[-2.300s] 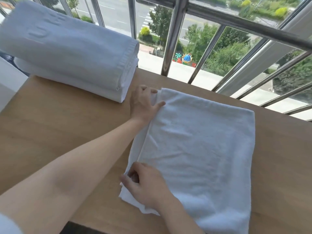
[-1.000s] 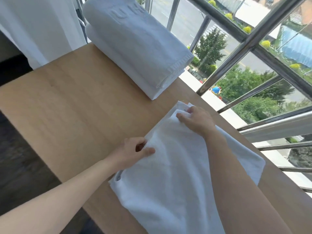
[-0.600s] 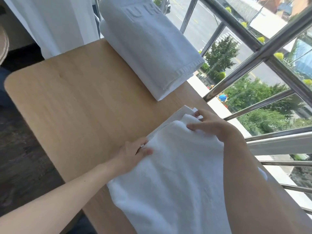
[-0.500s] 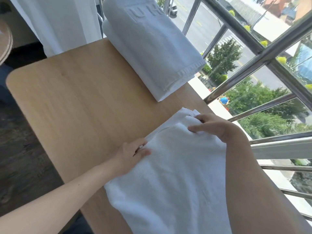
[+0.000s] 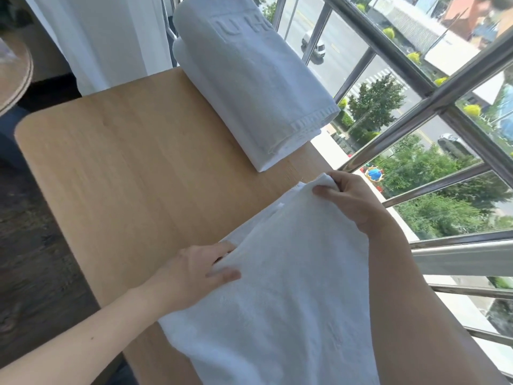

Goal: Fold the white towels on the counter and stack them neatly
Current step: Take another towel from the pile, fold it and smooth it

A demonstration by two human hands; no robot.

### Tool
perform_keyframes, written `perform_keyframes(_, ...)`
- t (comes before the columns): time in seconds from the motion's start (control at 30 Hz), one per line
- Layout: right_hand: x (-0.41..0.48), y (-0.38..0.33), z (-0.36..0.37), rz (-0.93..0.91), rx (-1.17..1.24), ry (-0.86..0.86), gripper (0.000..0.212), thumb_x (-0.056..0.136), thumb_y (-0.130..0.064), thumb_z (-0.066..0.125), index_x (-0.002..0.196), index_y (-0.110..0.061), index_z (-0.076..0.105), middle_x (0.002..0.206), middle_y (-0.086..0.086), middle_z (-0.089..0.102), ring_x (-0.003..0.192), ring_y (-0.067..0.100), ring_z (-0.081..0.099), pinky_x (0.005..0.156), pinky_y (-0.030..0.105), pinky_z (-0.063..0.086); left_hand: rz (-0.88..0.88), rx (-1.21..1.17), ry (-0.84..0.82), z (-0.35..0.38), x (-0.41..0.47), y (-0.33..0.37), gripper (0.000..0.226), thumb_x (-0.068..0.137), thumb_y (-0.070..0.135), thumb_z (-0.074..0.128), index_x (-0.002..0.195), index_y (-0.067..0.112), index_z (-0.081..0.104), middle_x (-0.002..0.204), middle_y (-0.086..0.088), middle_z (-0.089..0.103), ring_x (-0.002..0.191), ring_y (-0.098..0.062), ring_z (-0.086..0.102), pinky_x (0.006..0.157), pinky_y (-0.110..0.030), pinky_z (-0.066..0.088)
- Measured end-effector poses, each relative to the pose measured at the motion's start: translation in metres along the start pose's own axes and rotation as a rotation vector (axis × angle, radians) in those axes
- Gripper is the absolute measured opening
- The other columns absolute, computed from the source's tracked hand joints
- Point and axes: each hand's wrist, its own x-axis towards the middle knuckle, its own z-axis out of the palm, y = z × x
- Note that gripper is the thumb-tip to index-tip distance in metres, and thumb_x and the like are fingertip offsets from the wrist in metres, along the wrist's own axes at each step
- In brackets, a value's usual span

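A white towel [image 5: 291,295] lies folded over on the wooden counter [image 5: 133,173], reaching from the middle to the near right. My right hand [image 5: 352,201] pinches its far corner, raised a little off the wood. My left hand [image 5: 194,270] grips the towel's left edge, thumb on top and fingers tucked under the upper layer. A stack of two folded white towels [image 5: 249,79], the top one embossed with letters, rests at the far end of the counter beside the window.
Metal window railings [image 5: 433,101] run along the counter's right side, with a street and trees far below. A white curtain [image 5: 97,37] hangs at the back left. Dark floor [image 5: 30,245] lies beyond the counter's left edge, and a round table edge [image 5: 14,70] shows at far left.
My hands swapped places along the towel's left edge as my view swung left. Since then both hands keep hold of the edge, and the far corner has lifted slightly.
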Motion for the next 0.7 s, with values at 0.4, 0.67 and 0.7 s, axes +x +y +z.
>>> perform_keyframes(0.4, 0.023, 0.005, 0.028, 0.041, -0.254, 0.14, 0.014, 0.099, -0.042, 0.051, 0.107, -0.035, 0.059, 0.093, -0.01, 0.062, 0.095, 0.022, 0.06, 0.074, 0.033, 0.043, -0.127, -0.273, 0.08, 0.015, -0.03, -0.059, 0.07, 0.079, 0.086, 0.049, 0.086, 0.017, 0.055, 0.068, 0.002, 0.058, 0.058, -0.02, 0.051, 0.057, -0.036, 0.039)
perform_keyframes(0.67, 0.017, -0.006, 0.011, 0.289, -0.142, -0.37, 0.021, 0.074, -0.04, 0.084, 0.092, -0.03, 0.078, 0.093, -0.001, 0.077, 0.083, 0.021, 0.076, 0.068, 0.032, 0.06, -0.128, -0.352, -0.005, 0.017, -0.027, -0.067, 0.05, 0.085, 0.08, 0.052, 0.111, 0.041, 0.067, 0.098, 0.016, 0.074, 0.087, -0.003, 0.071, 0.076, -0.03, 0.058)
perform_keyframes(0.7, 0.016, -0.008, 0.01, 0.312, -0.136, -0.442, 0.02, 0.074, -0.039, 0.085, 0.092, -0.034, 0.078, 0.096, -0.001, 0.078, 0.085, 0.02, 0.076, 0.069, 0.031, 0.06, -0.127, -0.371, -0.03, 0.015, -0.026, -0.066, 0.047, 0.085, 0.08, 0.053, 0.115, 0.046, 0.066, 0.103, 0.02, 0.074, 0.093, -0.001, 0.071, 0.078, -0.027, 0.057)
